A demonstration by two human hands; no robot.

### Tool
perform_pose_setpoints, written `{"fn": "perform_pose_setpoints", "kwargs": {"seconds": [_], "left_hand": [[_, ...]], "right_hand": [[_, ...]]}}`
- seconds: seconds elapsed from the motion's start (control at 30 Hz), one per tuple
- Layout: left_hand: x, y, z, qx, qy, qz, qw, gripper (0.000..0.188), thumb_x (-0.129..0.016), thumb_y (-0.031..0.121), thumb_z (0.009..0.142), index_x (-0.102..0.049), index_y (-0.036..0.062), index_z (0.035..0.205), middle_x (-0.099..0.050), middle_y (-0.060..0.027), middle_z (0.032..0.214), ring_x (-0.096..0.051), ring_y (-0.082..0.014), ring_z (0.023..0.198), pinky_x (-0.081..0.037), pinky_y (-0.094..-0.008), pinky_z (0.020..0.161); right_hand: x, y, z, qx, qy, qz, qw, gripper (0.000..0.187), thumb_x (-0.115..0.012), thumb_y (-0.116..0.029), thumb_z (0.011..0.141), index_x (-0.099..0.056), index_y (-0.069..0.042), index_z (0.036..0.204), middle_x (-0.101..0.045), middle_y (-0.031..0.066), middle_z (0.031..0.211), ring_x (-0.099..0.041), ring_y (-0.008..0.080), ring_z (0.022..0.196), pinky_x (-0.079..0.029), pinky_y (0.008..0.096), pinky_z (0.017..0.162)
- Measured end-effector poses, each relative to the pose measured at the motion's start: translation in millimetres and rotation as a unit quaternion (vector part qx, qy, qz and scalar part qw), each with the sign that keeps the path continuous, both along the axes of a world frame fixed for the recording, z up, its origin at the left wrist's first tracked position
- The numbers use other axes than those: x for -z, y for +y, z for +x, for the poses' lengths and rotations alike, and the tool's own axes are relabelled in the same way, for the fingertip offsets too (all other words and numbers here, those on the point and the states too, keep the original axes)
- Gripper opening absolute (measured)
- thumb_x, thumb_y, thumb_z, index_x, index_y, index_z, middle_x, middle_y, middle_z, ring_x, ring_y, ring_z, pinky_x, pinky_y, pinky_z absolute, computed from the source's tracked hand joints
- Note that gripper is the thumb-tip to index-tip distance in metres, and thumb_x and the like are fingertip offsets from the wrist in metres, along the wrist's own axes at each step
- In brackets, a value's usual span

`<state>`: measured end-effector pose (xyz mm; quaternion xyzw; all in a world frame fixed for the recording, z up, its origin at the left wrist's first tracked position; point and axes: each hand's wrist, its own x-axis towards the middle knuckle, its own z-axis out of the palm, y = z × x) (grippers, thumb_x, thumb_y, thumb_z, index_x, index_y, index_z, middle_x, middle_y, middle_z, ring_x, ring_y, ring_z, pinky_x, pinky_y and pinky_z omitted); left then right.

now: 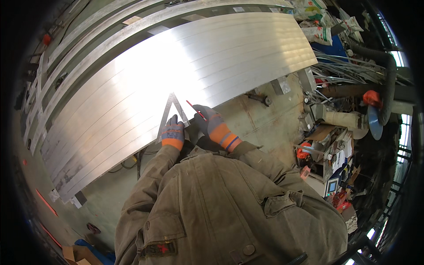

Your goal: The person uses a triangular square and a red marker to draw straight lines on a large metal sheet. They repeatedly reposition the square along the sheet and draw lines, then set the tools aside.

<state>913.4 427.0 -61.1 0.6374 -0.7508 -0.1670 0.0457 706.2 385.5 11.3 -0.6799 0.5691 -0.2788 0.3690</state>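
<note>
Workshop metal sheets carry one triangular square, one pencil, two gloved hands.

**Sacks, a screen, a box and a patch**

At the upper right of the frame I see white sacks with coloured print, piled together. At the right, a small blue lit screen sits in a pale housing. A brown cardboard box lies at the lower left. My jacket bears a dark patch with red.
</note>
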Motion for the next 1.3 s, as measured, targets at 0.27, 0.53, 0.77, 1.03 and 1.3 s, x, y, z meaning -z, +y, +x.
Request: {"fn": "perform_pose_setpoints", "kwargs": {"seconds": [0.27,0.53,0.77,1.03,1.3], "left_hand": [[4.8,-1.4,-0.1,0.015,-0.021,-0.001,1.000,0.016,-0.069,0.014,0.096,-0.077,0.0053,0.106,-0.065,-0.0272,0.154,-0.070,-0.0399,0.130,-0.059,-0.0461,0.106],[-2.6,-1.9,-3.9,0.003,-0.038,0.021,0.999,0.019,-0.068,0.017,0.098,-0.079,0.0059,0.110,-0.064,-0.0275,0.156,-0.067,-0.0398,0.137,-0.058,-0.0462,0.109],[-2.7,0.9,-4.6,0.010,-0.056,0.043,0.997,0.023,-0.069,0.017,0.097,-0.081,0.0099,0.116,-0.062,-0.0250,0.159,-0.063,-0.0382,0.143,-0.056,-0.0458,0.112],[-6.1,-4.7,-5.7,0.023,-0.077,0.066,0.995,0.025,-0.066,0.016,0.097,-0.082,0.0113,0.116,-0.062,-0.0267,0.159,-0.064,-0.0387,0.142,-0.057,-0.0435,0.111],[-5.6,-4.6,-4.6,0.042,-0.076,0.030,0.996,0.023,-0.067,0.015,0.096,-0.081,0.0066,0.112,-0.065,-0.0275,0.154,-0.068,-0.0388,0.135,-0.060,-0.0452,0.106]], "right_hand": [[17.1,-23.4,-0.9,-0.022,0.019,0.055,0.998,0.035,-0.066,-0.021,0.108,-0.072,-0.010,0.141,-0.074,0.0233,0.133,-0.071,0.0458,0.122,-0.058,0.0506,0.106],[13.3,-56.7,8.2,-0.127,0.014,-0.007,0.992,0.035,-0.065,-0.018,0.109,-0.070,-0.011,0.142,-0.073,0.0202,0.138,-0.070,0.0431,0.125,-0.058,0.0496,0.108],[40.0,-77.0,16.5,-0.178,0.058,-0.018,0.982,0.039,-0.063,-0.021,0.109,-0.065,-0.011,0.147,-0.070,0.0179,0.142,-0.069,0.0427,0.124,-0.058,0.0503,0.107],[51.0,-85.1,24.3,-0.191,0.072,-0.029,0.978,0.041,-0.062,-0.023,0.109,-0.065,-0.006,0.145,-0.069,0.0193,0.143,-0.069,0.0419,0.124,-0.057,0.0505,0.108],[52.2,-78.9,33.3,-0.186,0.090,-0.048,0.977,0.040,-0.060,-0.025,0.110,-0.066,-0.007,0.145,-0.069,0.0194,0.145,-0.070,0.0423,0.124,-0.057,0.0515,0.108]]}}
